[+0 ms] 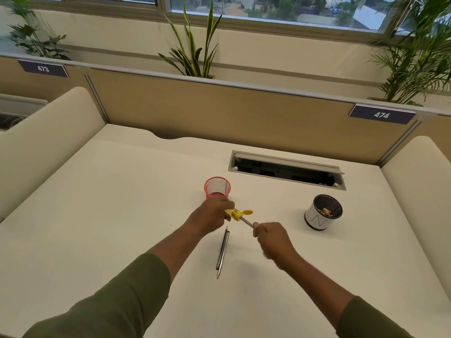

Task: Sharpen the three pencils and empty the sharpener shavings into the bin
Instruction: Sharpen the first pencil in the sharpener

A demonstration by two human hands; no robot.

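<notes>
You were mid-sharpening: your left hand (pixel 214 212) gripped the yellow sharpener (pixel 234 214), your right hand (pixel 271 237) pinched the pencil (pixel 247 222) seated in it. Two pencils (pixel 222 251) lay below; the bin (pixel 323 212) stood right. Next, probably twist steadily.

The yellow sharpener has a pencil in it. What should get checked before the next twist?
1. Left hand grips the yellow sharpener: ok.
2. Right hand fingers pinch the pencil: ok.
3. Pencil tip sits inside the sharpener: ok.
4. Sharpener's lid shut: not ok, it hangs open.
5. Bin upright, within reach: ok.
6. Two pencils on the desk already sharp: cannot tell.
</notes>
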